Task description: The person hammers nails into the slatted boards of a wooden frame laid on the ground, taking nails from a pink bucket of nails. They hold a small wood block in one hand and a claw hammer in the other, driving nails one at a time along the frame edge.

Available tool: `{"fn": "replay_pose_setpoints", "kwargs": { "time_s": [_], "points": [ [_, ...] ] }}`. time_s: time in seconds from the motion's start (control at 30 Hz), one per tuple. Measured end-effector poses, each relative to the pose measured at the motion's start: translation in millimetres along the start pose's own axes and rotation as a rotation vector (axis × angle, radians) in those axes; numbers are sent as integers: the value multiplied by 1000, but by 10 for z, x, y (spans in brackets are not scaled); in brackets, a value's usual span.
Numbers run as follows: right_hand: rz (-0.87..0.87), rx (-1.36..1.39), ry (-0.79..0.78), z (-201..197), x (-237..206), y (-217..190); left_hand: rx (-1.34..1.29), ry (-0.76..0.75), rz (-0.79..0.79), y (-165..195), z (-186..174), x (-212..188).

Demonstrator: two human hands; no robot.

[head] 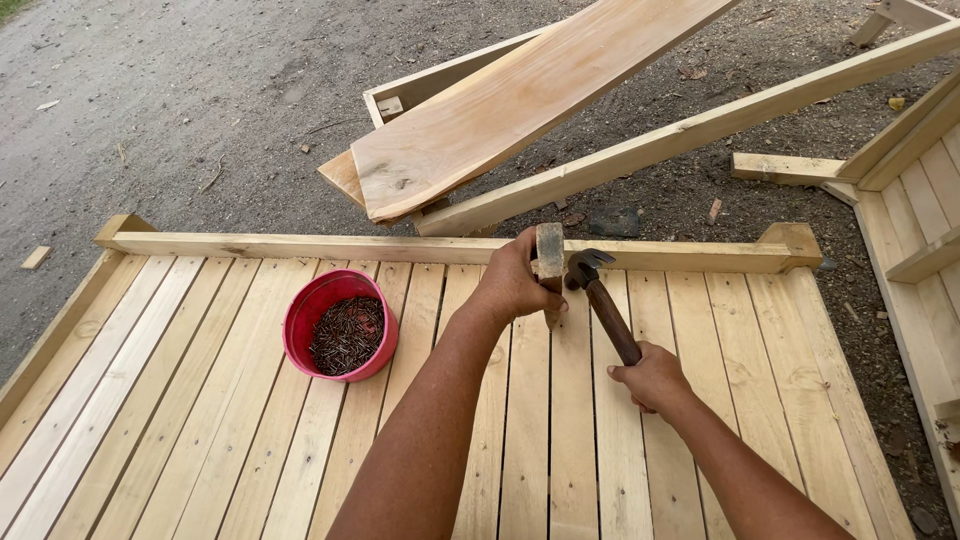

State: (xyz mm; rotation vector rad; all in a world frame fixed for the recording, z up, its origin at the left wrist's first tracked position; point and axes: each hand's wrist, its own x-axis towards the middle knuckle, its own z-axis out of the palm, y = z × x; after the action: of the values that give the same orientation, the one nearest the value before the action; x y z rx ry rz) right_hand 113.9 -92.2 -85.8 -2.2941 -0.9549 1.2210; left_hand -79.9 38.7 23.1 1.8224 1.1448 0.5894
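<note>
Head view, frame centre | slat deck (250,400) laid | left hand (515,285) clasps upright block (550,262) | right hand (650,378) grips hammer (600,295) beside it | nail tub (342,325) left-centre, full.

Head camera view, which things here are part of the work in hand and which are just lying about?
In use: left hand gripping a short wood block; right hand holding the hammer; slatted panel; red bowl of nails.
Lying about: loose planks; wood scrap.

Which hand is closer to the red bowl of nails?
The left hand. It grips a small wood block just right of the red bowl. The right hand holds the hammer, farther right.
</note>
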Motion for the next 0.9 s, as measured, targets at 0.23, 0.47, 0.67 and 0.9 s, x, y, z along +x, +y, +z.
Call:
{"fn": "replay_pose_setpoints", "kwargs": {
  "time_s": [0.23, 0.47, 0.67, 0.9],
  "points": [
    [-277, 69, 174, -249, -178, -456, -16, -22, -17, 76, 6, -26],
    [-644, 158, 411, -71, 79, -306, -5, -24, -34, 112, -6, -31],
    [82, -88, -1, 52, 202, 160, 26, -22, -56, 67, 29, 8],
    [64, -119, 72, 221, 100, 284, -9, -31, -83, 116, 50, -10]
  ]
}}
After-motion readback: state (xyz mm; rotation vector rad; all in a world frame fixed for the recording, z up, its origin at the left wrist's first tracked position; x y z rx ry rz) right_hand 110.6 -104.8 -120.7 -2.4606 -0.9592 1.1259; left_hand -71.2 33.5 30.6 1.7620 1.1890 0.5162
